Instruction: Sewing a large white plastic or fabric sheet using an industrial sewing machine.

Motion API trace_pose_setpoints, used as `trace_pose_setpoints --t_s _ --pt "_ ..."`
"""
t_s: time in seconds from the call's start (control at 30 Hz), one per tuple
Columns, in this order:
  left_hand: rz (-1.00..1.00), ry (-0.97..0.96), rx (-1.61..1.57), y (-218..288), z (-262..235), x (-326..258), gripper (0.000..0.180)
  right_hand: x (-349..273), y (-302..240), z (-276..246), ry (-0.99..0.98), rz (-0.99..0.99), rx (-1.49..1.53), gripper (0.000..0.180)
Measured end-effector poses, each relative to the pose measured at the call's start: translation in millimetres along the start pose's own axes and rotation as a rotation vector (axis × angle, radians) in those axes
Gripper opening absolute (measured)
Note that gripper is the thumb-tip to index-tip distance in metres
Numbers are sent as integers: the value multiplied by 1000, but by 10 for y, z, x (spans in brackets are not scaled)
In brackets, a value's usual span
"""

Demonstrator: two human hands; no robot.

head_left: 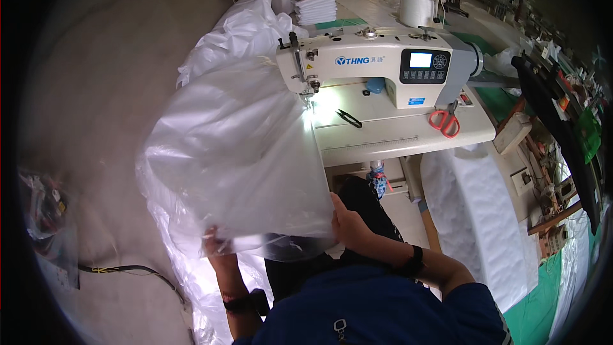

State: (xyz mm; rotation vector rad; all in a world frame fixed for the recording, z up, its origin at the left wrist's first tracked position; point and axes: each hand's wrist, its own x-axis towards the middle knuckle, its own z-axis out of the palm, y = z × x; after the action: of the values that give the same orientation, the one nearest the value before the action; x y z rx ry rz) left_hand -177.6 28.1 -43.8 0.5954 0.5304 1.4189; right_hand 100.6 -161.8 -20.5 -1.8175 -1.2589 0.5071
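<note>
A large sheet of translucent white plastic film spreads across the left of the sewing machine and hangs down toward my lap. Its right edge runs up to the lit needle area. My right hand is closed on the near right corner of the film. At the near left edge my left hand grips the same film, its fingers partly veiled by it. Black thread snips lie on the machine bed beside the needle. Red-handled scissors rest near the bed's right end.
More crumpled white film is heaped behind and left of the machine. A folded stack and white rolls stand farther back. A long white padded sheet hangs at the right. On the left floor runs a black cable.
</note>
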Motion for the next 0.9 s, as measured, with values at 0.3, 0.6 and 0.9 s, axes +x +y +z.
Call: trace_pose_setpoints --t_s 0.3,0.6,0.9 --pt "217 251 595 247 403 105 17 220 -136 51 -86 -85 -327 61" --pt "35 50 1185 184 345 814 19 711 -37 38 82 -114 -376 51" --pt "622 -342 2140 -137 -218 1901 13 1336 -96 42 46 -132 -499 47"
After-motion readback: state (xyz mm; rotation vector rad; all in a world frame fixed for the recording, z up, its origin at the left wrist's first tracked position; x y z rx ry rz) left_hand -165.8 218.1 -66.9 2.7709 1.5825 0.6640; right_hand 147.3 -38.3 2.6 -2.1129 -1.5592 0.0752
